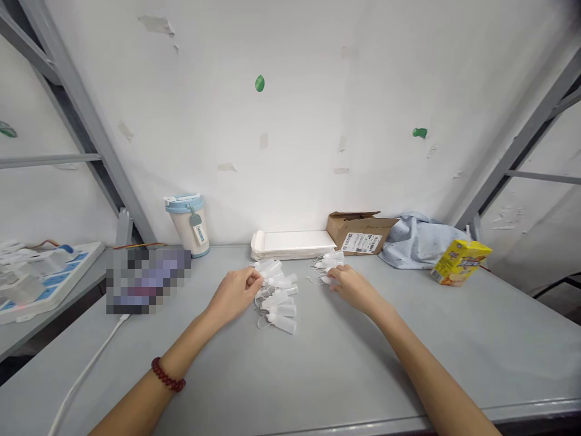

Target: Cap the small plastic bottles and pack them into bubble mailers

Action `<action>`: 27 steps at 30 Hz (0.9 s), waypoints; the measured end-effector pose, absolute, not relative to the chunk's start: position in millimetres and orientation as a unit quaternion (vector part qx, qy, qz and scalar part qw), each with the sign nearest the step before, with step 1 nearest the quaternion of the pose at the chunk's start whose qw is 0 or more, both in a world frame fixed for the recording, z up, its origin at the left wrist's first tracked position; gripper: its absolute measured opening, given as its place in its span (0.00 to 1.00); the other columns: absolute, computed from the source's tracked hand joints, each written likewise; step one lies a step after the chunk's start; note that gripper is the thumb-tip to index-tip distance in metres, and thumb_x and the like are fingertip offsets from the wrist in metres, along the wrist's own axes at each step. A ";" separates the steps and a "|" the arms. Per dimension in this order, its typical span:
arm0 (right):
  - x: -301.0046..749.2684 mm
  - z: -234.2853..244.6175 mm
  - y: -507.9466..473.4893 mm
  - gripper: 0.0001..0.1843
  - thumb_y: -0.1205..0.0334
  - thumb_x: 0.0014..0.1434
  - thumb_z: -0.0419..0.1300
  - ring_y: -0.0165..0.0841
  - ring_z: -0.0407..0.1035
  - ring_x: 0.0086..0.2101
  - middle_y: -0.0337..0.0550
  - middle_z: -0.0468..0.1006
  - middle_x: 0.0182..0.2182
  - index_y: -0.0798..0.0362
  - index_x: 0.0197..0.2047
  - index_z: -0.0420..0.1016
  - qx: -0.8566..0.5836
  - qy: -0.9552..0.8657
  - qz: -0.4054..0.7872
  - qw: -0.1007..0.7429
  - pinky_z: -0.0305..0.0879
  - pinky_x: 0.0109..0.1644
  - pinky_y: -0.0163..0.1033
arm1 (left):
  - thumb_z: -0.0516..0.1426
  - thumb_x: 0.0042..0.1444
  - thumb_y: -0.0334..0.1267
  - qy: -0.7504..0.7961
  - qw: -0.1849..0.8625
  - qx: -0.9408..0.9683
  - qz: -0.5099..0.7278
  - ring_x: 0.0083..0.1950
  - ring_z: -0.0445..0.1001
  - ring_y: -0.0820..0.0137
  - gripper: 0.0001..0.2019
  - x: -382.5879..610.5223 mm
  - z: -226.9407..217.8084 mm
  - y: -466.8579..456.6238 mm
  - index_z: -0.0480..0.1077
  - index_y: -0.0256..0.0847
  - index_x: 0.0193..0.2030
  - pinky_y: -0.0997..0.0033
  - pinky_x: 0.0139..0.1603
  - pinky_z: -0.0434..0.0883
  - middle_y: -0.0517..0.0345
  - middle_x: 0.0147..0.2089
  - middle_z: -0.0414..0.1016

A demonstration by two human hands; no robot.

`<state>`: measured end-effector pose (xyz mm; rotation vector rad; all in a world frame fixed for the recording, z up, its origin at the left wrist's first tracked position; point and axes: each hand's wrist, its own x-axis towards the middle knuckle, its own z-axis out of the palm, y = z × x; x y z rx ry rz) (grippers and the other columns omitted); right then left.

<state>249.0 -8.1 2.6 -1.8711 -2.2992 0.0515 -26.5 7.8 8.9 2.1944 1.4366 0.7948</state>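
In the head view, the left hand sits just left of the frame's centre, its thumb and fingertips drawn together at the left edge of a pile of small bottles. I cannot tell whether those fingers grip anything. The bottles are whitish and translucent, with thin loops of string at their left ends, and they lie on their sides in the centre of the frame.

The right hand, right of centre, has its thumb and fingers closed on the right end of one small bottle, with more bottles lying just above it.

Behind them, a white stack lies along the wall, beside an open cardboard box and a pale blue cloth. A yellow box stands right of centre. Left of centre stands a tumbler with a blue lid, above a pixelated area on the grey table.
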 end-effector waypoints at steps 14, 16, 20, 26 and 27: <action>232.0 2.7 -18.3 0.10 0.64 0.57 0.52 0.36 0.67 0.40 0.48 0.72 0.40 0.54 0.43 0.68 -0.554 -0.792 0.097 0.236 0.63 0.41 0.41 | 0.46 0.56 0.43 0.502 0.206 0.791 0.284 0.24 0.64 0.72 0.12 -18.5 8.5 0.4 0.66 0.41 0.35 0.73 0.28 0.60 0.65 0.22 0.65; 228.2 4.8 -20.8 0.10 0.63 0.57 0.52 0.35 0.67 0.39 0.47 0.72 0.39 0.54 0.43 0.68 -0.534 -0.795 0.113 0.264 0.63 0.41 0.40 | 0.46 0.56 0.43 0.496 0.211 0.792 0.285 0.24 0.64 0.72 0.12 -16.8 8.6 -1.8 0.66 0.41 0.36 0.73 0.27 0.60 0.65 0.22 0.66; 220.3 11.3 -27.6 0.10 0.61 0.58 0.52 0.33 0.66 0.37 0.44 0.73 0.36 0.52 0.42 0.69 -0.498 -0.798 0.154 0.304 0.63 0.36 0.37 | 0.47 0.56 0.42 0.477 0.226 0.799 0.288 0.25 0.65 0.72 0.12 -12.6 11.1 -6.9 0.66 0.41 0.39 0.73 0.28 0.61 0.64 0.24 0.69; 212.4 19.1 -35.3 0.10 0.60 0.58 0.51 0.31 0.67 0.33 0.41 0.74 0.32 0.52 0.39 0.71 -0.485 -0.765 0.241 0.349 0.61 0.31 0.34 | 0.46 0.57 0.42 0.444 0.245 0.813 0.287 0.27 0.66 0.72 0.15 -5.8 13.2 -15.7 0.64 0.42 0.49 0.73 0.30 0.62 0.62 0.27 0.70; 211.4 19.5 -36.0 0.10 0.60 0.58 0.50 0.30 0.67 0.33 0.41 0.74 0.31 0.52 0.39 0.71 -0.484 -0.759 0.255 0.352 0.61 0.31 0.34 | 0.46 0.58 0.42 0.442 0.246 0.813 0.287 0.27 0.66 0.72 0.16 -5.3 12.8 -16.8 0.63 0.42 0.50 0.73 0.29 0.62 0.61 0.28 0.70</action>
